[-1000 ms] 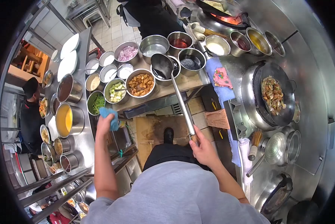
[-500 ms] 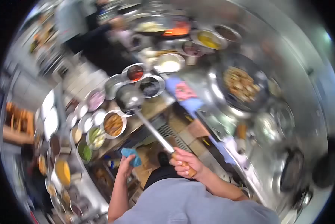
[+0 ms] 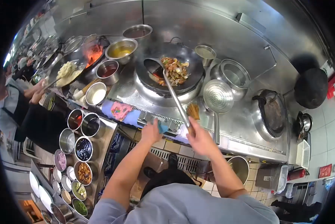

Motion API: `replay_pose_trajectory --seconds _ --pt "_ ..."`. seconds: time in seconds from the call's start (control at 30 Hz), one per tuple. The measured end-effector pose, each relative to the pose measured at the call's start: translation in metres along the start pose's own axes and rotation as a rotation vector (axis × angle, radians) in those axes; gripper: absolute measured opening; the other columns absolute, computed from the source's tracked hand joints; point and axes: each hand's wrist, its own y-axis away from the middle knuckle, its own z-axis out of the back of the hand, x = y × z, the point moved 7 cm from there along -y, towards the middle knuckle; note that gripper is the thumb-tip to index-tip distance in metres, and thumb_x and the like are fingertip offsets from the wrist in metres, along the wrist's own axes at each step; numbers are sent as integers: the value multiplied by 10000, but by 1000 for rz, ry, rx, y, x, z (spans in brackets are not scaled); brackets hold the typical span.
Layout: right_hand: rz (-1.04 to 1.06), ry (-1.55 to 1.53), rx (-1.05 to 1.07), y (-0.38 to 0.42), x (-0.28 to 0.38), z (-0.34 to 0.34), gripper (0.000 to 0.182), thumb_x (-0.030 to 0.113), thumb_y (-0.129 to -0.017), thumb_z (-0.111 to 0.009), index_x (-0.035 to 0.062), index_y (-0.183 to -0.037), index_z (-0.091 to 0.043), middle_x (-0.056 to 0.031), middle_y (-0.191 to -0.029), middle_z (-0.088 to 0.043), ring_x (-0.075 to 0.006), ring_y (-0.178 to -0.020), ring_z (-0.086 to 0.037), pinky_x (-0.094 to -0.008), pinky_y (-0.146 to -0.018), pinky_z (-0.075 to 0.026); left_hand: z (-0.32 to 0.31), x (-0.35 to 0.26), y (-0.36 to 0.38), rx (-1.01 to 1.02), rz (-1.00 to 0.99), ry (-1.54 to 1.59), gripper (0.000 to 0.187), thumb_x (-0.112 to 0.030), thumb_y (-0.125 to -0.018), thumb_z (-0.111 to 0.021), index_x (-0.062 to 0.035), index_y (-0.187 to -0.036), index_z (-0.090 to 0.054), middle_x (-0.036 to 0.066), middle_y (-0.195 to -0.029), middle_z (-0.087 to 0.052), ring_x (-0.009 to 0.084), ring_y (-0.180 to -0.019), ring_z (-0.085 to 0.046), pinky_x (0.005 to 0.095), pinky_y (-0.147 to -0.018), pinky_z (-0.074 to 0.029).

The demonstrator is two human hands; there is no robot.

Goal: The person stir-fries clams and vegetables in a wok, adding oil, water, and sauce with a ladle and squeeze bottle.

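My right hand (image 3: 201,139) is wrapped round the handle of a long metal ladle (image 3: 175,96). Its bowl, with dark liquid in it, hangs over the left part of a black wok (image 3: 195,72). Chunks of browned food mixed with vegetables (image 3: 178,70) lie in the wok, which sits on a stove burner. Gripped in my left hand (image 3: 150,133) is a folded blue cloth (image 3: 162,127), at the stove's front edge, below the wok.
A perforated strainer (image 3: 218,96) and a bamboo brush (image 3: 193,111) are right of the wok. Bowls of ingredients, including dark sauce (image 3: 83,148), crowd the left counter. A co-worker (image 3: 33,112) holds a pan (image 3: 68,74) at the far left.
My view has swung from the left counter to the stove. The ladle has moved from the sauce bowls to over the wok, and the blue cloth has come to the stove's front edge.
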Motion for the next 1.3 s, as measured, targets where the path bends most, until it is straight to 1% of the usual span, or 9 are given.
replay_pose_trajectory --seconds 0.1,0.2,0.37,0.43,0.6,0.7,0.93,1.03,1.3 --pt "-473 -595 67 -51 -55 4 549 148 -910 -545 38 -1402 -327 -177 -956 -631 -324 -721 -638 -421 -678 -510 -34 3 -49 -94 16 -310 775 -325 -769 -711 -171 -1440 -355 157 -1131 -560 326 -1002 -593 460 -824 -482" --pt "111 10 -426 -76 -74 8 551 76 -930 -531 117 -1428 -297 -31 -708 -492 -105 -482 -464 -260 -398 -368 -26 -5 -49 9 66 -353 727 -310 -822 -644 -198 -1470 -336 111 -1127 -566 282 -1012 -565 464 -840 -455" --pt "-401 -1281 -77 -58 -92 19 607 91 -925 -559 107 -1459 -270 -41 -797 -545 -99 -560 -501 -261 -469 -430 13 -16 -21 -49 43 -137 959 -408 -710 -788 -187 -1489 -275 173 -1336 -440 346 -1201 -450 520 -968 -392" --pt "-452 -916 -124 -71 -120 0 590 83 -936 -531 117 -1464 -270 -36 -790 -549 -95 -522 -474 -258 -435 -406 31 -11 9 -250 -9 37 878 -391 -724 -774 -163 -1451 -338 195 -1338 -442 377 -1191 -464 511 -972 -407" --pt "-468 -1221 258 -50 -45 -37 539 118 -964 -504 142 -1451 -273 -8 -702 -460 -98 -452 -427 -234 -369 -372 87 89 156 -563 90 310 677 -253 -727 -721 -77 -1330 -467 193 -1309 -495 367 -1200 -491 463 -1022 -405" --pt "-481 -1291 514 -30 4 -71 608 95 -951 -507 151 -1485 -222 -17 -708 -459 -99 -427 -412 -242 -355 -371 161 206 329 -899 736 324 524 -169 -757 -674 -12 -1241 -548 218 -1236 -562 370 -1146 -532 405 -969 -441" --pt "-259 -804 906 -43 80 -176 614 51 -920 -545 70 -1473 -277 -10 -717 -479 -86 -466 -429 -235 -407 -372 435 134 851 -1492 1173 -1179 439 -264 -912 -614 9 -1243 -523 207 -1239 -541 316 -1086 -556 418 -884 -431" --pt "-122 -618 908 -48 85 -214 610 52 -930 -534 42 -1477 -264 3 -704 -476 -75 -467 -434 -236 -419 -379 479 22 812 -1373 682 -1797 431 -279 -876 -627 20 -1162 -509 198 -1059 -602 380 -926 -603 498 -757 -484" --pt "263 -175 773 -62 86 -249 619 95 -926 -546 39 -1481 -278 -44 -661 -549 -117 -455 -497 -292 -419 -408 470 52 935 -1520 1102 -1310 428 -278 -883 -621 19 -1172 -515 194 -1092 -587 369 -954 -592 485 -780 -477"
